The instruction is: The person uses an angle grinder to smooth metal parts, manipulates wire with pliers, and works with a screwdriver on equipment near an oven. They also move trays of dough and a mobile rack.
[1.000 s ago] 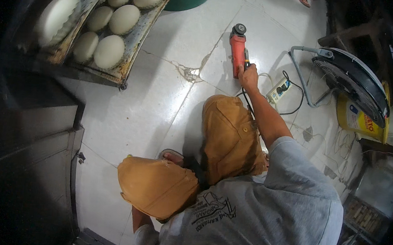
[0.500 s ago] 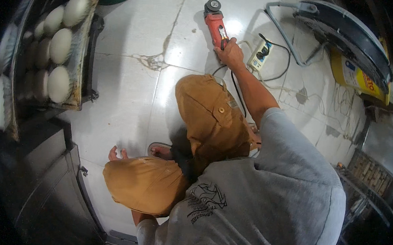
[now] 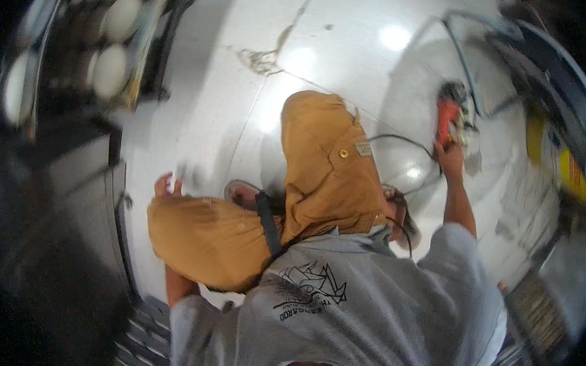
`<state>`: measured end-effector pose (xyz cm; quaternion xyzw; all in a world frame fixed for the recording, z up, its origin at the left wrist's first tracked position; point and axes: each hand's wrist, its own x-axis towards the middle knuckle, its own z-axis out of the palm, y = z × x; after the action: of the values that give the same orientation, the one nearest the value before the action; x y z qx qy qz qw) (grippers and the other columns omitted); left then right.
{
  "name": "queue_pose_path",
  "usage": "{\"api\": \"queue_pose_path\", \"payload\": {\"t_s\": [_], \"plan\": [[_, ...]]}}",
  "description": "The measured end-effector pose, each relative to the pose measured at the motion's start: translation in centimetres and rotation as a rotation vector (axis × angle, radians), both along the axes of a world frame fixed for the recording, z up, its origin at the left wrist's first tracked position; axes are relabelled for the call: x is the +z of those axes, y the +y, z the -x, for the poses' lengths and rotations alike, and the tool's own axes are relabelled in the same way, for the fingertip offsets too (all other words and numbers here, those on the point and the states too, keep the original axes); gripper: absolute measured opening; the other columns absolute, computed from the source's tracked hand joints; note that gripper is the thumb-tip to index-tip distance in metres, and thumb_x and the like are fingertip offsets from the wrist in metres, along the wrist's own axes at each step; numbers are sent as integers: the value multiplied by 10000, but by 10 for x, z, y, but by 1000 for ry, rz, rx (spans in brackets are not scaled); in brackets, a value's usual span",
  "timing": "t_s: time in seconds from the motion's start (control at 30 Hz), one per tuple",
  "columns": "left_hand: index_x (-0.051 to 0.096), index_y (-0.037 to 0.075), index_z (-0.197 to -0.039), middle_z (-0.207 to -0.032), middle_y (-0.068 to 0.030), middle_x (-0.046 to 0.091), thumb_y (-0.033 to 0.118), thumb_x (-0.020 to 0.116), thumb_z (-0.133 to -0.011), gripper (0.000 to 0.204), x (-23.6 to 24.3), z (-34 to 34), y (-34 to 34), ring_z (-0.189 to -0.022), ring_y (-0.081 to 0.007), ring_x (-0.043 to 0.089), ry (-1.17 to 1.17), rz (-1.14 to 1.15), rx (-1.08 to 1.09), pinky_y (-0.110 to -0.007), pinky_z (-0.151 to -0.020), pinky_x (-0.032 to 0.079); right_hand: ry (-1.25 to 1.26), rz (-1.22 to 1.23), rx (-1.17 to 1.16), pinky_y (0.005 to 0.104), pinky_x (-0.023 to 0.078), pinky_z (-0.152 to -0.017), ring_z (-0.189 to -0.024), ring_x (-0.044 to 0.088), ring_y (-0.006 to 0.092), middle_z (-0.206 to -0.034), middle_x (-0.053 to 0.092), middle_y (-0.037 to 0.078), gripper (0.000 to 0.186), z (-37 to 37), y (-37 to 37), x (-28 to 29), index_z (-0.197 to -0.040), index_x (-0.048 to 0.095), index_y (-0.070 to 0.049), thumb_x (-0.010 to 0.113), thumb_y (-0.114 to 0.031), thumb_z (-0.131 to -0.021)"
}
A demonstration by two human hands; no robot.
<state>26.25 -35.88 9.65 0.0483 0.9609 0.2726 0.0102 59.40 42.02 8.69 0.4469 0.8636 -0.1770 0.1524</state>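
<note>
My right hand (image 3: 449, 158) is closed around the rear of a red angle grinder (image 3: 447, 122), whose dark head points away from me. The grinder is over to the right, overlapping a pale power strip (image 3: 471, 140). A black cord (image 3: 405, 140) loops across the floor between the grinder and my raised knee. On the left, only the fingertips of my left hand (image 3: 168, 185) show past my other knee. They look apart with nothing visible in them, and the rest of that hand is hidden. Motion blurs the picture.
A rack of large white eggs (image 3: 110, 71) stands at far left, above a dark cabinet (image 3: 75, 236). At right are a large fan (image 3: 552, 72) with a tube stand and a yellow container (image 3: 569, 172). The pale tile floor (image 3: 256, 126) has a cracked joint.
My right hand has carried the grinder rightward and nearer, over beside the power strip. My view has shifted, and my left fingertips remain by the knee.
</note>
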Motion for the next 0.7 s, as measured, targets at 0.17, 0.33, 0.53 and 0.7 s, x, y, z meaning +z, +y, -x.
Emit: {"api": "queue_pose_path", "payload": {"t_s": [0.17, 0.33, 0.53, 0.7], "plan": [[608, 109, -1249, -1231, -82, 626, 219, 606, -920, 347, 134, 7, 146, -1131, -240, 574, -364, 148, 64, -380, -947, 480, -14, -91, -50, 420, 417, -1047, -1203, 550, 438, -1225, 586, 332, 1078, -160, 27, -37, -1446, 106, 186, 679, -520, -867], [618, 99, -1241, -1207, -85, 640, 215, 636, -907, 354, 65, -10, 90, -1095, -225, 584, -263, 195, 10, -360, -921, 489, -207, -290, 72, 523, 491, -922, -1137, 558, 480, -1247, 524, 337, 975, -172, 31, -51, -1398, 240, 138, 653, -559, -856], [630, 86, -1231, -1178, -89, 657, 211, 672, -892, 364, 40, -26, 84, -1052, -208, 597, -280, 190, 7, -336, -890, 500, 12, -417, 236, 527, 510, -879, -1107, 567, 483, -1229, 523, 344, 875, -150, 24, -46, -1365, 309, 133, 635, -513, -872], [640, 76, -1223, -1153, -92, 671, 207, 702, -880, 373, 19, -13, 92, -1017, -194, 607, -233, 100, -36, -316, -864, 509, -160, -432, 226, 512, 503, -860, -1008, 633, 457, -1083, 623, 338, 776, -104, 19, -67, -1186, 498, 120, 590, -586, -877]]}}
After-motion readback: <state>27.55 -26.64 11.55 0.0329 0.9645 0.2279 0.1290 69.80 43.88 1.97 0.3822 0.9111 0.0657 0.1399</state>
